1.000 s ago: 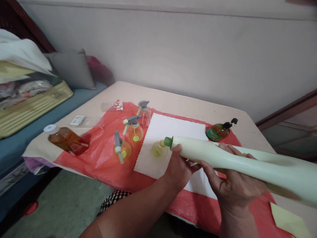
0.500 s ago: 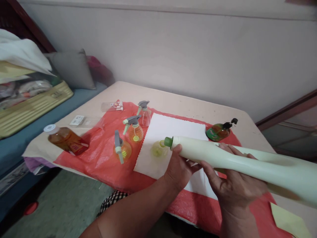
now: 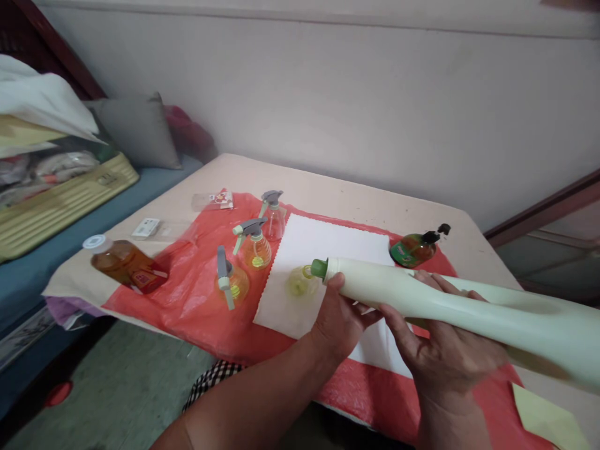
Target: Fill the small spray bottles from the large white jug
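Observation:
A large pale green jug (image 3: 450,306) with a built-in handle lies tilted across the right side, its green spout (image 3: 319,269) pointing left. My left hand (image 3: 340,319) is closed around its neck from below. Farther back, my right hand (image 3: 454,344) wraps the jug's handle. Just under the spout, a clear bottle (image 3: 300,282) without a spray head stands on a white sheet (image 3: 337,234), with yellowish-green liquid inside. Three spray bottles stand to the left: a front one (image 3: 237,284), a middle one (image 3: 259,250) and a rear one (image 3: 275,220).
Red plastic sheeting (image 3: 197,250) covers much of the table (image 3: 304,178). An orange drink bottle (image 3: 126,259) stands at the left, and a dark pump bottle (image 3: 412,249) at the right. Clear packaging (image 3: 210,201) lies at the back left. A yellow paper (image 3: 546,412) sits at the lower right.

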The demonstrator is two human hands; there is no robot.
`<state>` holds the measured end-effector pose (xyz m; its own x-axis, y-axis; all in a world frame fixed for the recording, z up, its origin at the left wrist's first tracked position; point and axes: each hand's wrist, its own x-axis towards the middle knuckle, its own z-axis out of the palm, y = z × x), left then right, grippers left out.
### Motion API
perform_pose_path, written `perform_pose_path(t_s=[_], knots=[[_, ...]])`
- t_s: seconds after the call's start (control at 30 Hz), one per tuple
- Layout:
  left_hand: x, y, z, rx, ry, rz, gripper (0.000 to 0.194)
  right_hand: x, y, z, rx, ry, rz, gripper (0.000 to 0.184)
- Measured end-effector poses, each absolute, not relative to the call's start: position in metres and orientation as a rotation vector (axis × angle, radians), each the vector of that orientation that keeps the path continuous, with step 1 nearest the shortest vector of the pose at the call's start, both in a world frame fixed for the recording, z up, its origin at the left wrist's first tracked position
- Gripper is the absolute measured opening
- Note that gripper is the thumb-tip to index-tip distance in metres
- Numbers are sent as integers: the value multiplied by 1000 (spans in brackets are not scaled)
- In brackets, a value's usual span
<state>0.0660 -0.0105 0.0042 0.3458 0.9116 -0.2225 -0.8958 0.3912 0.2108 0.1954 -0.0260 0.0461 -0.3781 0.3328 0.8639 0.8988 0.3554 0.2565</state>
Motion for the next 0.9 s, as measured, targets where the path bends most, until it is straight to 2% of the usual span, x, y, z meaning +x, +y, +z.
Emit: perform_pose_path(t_s=[0.3, 0.9], knots=[[66, -10, 4, 79, 321, 1167, 60, 193, -26, 47, -1080, -1877, -973, 60], [66, -11, 4, 74, 319, 1174, 56, 194, -26, 48, -1080, -1884, -989, 57]])
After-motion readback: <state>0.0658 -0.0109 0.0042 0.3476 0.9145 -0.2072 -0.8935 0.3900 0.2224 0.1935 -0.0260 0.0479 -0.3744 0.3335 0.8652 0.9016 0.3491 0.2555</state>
